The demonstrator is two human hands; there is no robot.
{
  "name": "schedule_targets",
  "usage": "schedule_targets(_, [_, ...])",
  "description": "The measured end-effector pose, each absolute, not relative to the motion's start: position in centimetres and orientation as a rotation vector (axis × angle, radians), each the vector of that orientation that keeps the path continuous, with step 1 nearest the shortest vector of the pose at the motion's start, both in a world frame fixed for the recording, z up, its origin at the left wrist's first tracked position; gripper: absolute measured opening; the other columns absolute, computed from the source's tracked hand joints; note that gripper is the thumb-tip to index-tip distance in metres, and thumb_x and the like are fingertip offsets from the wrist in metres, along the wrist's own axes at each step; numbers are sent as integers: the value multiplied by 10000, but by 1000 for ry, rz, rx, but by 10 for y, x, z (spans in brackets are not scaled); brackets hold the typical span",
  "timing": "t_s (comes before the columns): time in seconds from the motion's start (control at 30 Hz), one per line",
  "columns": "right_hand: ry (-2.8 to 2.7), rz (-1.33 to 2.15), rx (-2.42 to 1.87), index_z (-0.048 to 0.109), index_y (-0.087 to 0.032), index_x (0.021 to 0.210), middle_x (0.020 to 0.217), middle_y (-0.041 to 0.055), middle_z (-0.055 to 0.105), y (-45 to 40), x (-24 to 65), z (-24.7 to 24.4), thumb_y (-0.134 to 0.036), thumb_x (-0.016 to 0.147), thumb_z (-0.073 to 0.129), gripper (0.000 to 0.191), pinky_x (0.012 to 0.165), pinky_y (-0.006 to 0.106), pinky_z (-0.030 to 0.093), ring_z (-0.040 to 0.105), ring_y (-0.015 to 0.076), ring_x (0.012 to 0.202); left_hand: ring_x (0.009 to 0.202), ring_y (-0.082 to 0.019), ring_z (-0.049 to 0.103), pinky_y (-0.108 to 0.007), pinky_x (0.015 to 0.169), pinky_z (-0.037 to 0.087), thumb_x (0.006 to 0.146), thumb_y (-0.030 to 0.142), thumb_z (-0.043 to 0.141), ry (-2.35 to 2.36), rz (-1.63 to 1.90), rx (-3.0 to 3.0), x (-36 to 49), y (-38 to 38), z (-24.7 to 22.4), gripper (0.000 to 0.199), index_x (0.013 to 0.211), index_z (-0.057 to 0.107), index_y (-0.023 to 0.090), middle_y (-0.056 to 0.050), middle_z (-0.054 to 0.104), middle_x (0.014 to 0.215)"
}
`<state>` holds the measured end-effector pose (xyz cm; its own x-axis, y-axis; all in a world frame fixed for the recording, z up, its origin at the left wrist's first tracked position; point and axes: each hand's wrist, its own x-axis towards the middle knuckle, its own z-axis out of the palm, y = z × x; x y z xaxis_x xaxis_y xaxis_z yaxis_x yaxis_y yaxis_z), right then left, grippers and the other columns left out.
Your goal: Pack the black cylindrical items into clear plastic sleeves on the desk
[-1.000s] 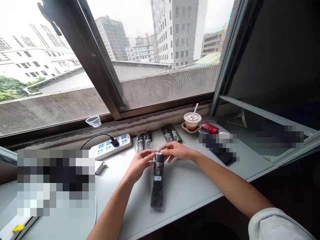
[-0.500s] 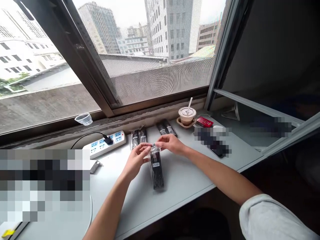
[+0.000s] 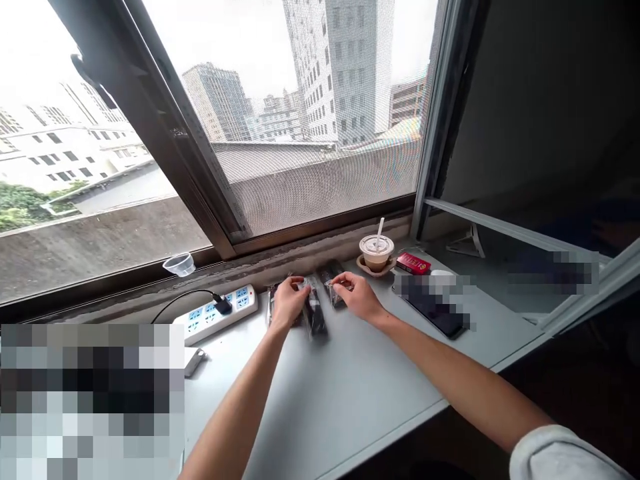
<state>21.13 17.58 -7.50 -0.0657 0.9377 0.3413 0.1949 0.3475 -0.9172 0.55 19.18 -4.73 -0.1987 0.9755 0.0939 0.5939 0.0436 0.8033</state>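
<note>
The left hand has thumb and fingers pressed together on the far end of a long, narrow black packet in clear plastic wrapping. That packet is on or just over the far part of the pale grey, smooth surface, slightly blurred, its length pointing toward the near edge. Pinching it by one end presumably lets the hand steer the whole length and leaves most of the packet uncovered.

The right hand curls its thumb and fingers beside similar black wrapped packets on the far right; whether its grip pinches any of them I cannot tell. Another dark wrapped packet shows just left of the left hand, mostly hidden, so the held packet is between the two sets, its length running roughly alongside theirs, which probably makes for a tidy row along the window wall.

To the left, the long white power strip with blue sockets lies near that wall, likely to stay out of the hands' way. To the right, the lidded plastic drink cup with a white straw stands in a brown moulded cardboard holder, presumably for steadiness.
</note>
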Motion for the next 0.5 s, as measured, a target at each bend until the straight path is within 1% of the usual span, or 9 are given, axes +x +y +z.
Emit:
schedule_targets(0.1, [-1697, 767, -1000, 745, -202, 956, 940, 59, 757, 173, 212, -74, -282, 916, 618, 155, 789, 333, 517, 674, 215, 845, 1112, -310, 676, -380, 956, 475, 822, 252, 711, 1953, 1010, 1661, 18, 227, -51, 359, 1152, 718, 111, -187, 741, 1143])
schedule_targets(0.17, [-1909, 708, -880, 758, -207, 962, 947, 55, 764, 168, 211, -75, -243, 915, 627, 144, 837, 335, 518, 681, 216, 871, 1170, -321, 656, -381, 970, 465, 862, 236, 668, 2016, 978, 1712, 25, 241, -55, 372, 1201, 692, 84, -220, 721, 1204])
schedule_targets(0.23, [-2101, 673, -789, 768, -208, 1003, 967, 58, 774, 163, 208, -79, -211, 909, 633, 164, 875, 340, 519, 692, 223, 893, 1185, -328, 648, -384, 964, 465, 900, 241, 629, 2058, 922, 1788, 30, 246, -58, 366, 1218, 680, 68, -240, 710, 1218])
schedule_targets(0.3, [-2240, 636, -765, 769, -205, 1067, 1013, 69, 784, 158, 205, -83, -189, 909, 628, 213, 891, 348, 518, 703, 238, 926, 1165, -324, 655, -379, 962, 463, 920, 248, 613, 2062, 838, 1903, 31, 243, -58, 315, 1173, 703, 84, -225, 722, 1176])
schedule_targets(0.37, [-2337, 591, -750, 758, -201, 1131, 1073, 80, 785, 155, 201, -86, -168, 913, 617, 262, 924, 359, 509, 701, 256, 990, 1151, -318, 655, -372, 975, 455, 923, 250, 619, 2053, 747, 2030, 30, 236, -54, 261, 1125, 723, 123, -194, 730, 1142])
schedule_targets(0.43, [-2392, 546, -730, 743, -196, 1175, 1120, 88, 778, 152, 197, -87, -151, 921, 603, 294, 976, 375, 492, 688, 266, 1043, 1177, -316, 636, -374, 995, 446, 934, 250, 609, 2074, 676, 2127, 26, 224, -47, 260, 1156, 709, 160, -176, 710, 1185])
schedule_targets(0.5, [-2414, 517, -731, 731, -195, 1196, 1136, 93, 772, 149, 193, -86, -144, 930, 589, 305, 1001, 392, 482, 676, 272, 1058, 1210, -320, 617, -388, 995, 451, 961, 264, 568, 2141, 618, 2174, 21, 209, -40, 300, 1235, 663, 188, -173, 661, 1274])
